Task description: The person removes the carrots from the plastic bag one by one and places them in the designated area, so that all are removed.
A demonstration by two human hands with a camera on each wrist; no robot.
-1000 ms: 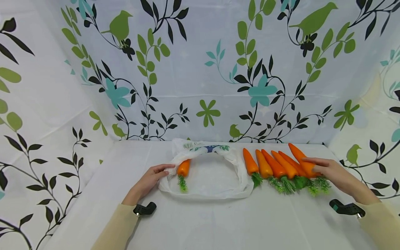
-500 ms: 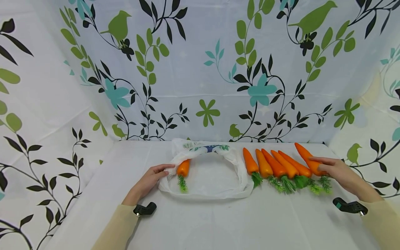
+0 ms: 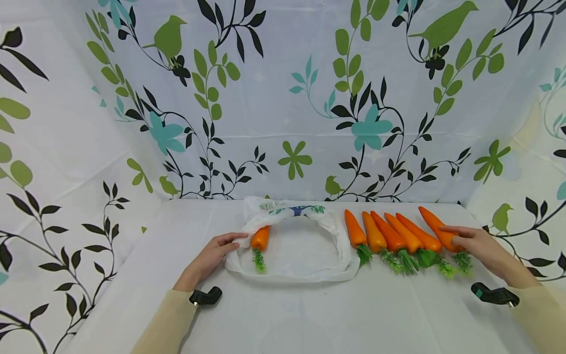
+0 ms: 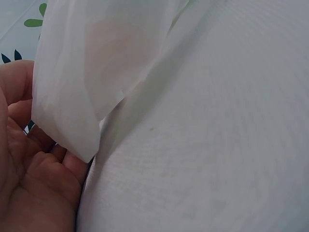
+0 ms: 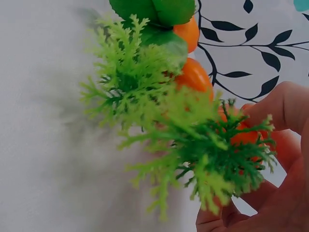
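At the left side of a white plastic bag (image 3: 292,281), my left hand (image 3: 211,255) holds the bag's edge. The left wrist view shows the thin plastic (image 4: 72,111) between the thumb and the curled fingers. One orange carrot (image 3: 261,238) with a green top lies inside the bag's mouth. On the right, my right hand (image 3: 486,250) grips the rightmost carrot (image 3: 432,220) near its leafy end, its tip pointing away. That carrot's frilly green top (image 5: 217,150) hides part of the grip in the right wrist view. Several more carrots (image 3: 391,233) lie side by side between bag and hand.
A white cloth covers the table (image 3: 309,319). Behind it hangs a curtain (image 3: 265,98) printed with leaves and birds, which also runs along both sides. The row's left carrot (image 3: 354,231) lies close against the bag's right side.
My right hand has shifted slightly to the right with its carrot, widening the gap to the neighbouring carrot. The left hand and the bag have stayed in place.
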